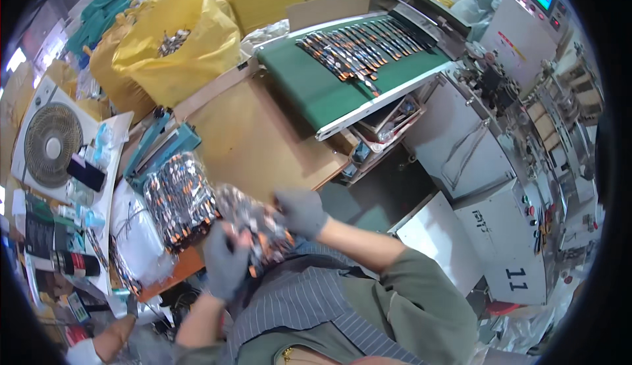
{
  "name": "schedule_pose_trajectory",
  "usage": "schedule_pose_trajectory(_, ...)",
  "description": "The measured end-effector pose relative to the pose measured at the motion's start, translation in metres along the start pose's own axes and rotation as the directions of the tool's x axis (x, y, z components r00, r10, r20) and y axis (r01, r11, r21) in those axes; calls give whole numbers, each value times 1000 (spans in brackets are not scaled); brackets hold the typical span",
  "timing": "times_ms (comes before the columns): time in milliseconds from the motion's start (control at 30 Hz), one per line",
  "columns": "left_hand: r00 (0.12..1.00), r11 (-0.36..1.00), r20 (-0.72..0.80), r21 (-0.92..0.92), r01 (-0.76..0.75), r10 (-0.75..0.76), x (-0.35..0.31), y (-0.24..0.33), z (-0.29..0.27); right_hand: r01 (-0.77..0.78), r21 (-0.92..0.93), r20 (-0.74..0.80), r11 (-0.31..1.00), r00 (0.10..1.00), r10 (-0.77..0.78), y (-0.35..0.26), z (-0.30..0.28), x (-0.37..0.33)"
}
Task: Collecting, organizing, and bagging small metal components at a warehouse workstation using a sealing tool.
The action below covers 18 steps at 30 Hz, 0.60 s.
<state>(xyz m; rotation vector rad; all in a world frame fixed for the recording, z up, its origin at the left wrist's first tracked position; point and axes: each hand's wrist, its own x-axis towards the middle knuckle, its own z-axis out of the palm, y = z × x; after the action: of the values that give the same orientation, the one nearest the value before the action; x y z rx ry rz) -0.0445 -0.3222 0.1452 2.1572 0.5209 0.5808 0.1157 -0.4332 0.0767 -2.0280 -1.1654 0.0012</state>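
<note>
Cluttered packing bench; clear filled bag (pixel 253 223) between gloved hands (pixel 225 263).

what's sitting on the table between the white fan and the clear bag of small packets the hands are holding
In the head view, between the fan and the held bag lie a teal heat sealer and a second filled clear bag.

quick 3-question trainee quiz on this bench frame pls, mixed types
1. True or false: both gloved hands, left hand and right hand, grip the same clear bag of small packets.
2. What colour is the conveyor belt? A red, B green, C white.
3. Which side of the held bag is the second filled bag on?

Key: 1 true. 2 B. 3 the person's left, on the table.
</note>
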Motion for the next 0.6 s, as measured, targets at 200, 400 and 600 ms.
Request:
schedule_pose_trajectory(200, 942, 966, -283, 234, -112, 178, 132, -32, -82, 419, -17, -217, 908, 885, -412, -66, -55, 109)
schedule_pose_trajectory(400, 992, 986, 64, 133, 99, -108, 151, -25, -87, 123, -14, -230, 992, 965, -123, -43, -70, 155)
schedule_pose_trajectory(600, 977, 972, -72, -145, 187, -199, 157, -6, -82, -95, 644, 139, 759, 990, 6, -2, -106, 190)
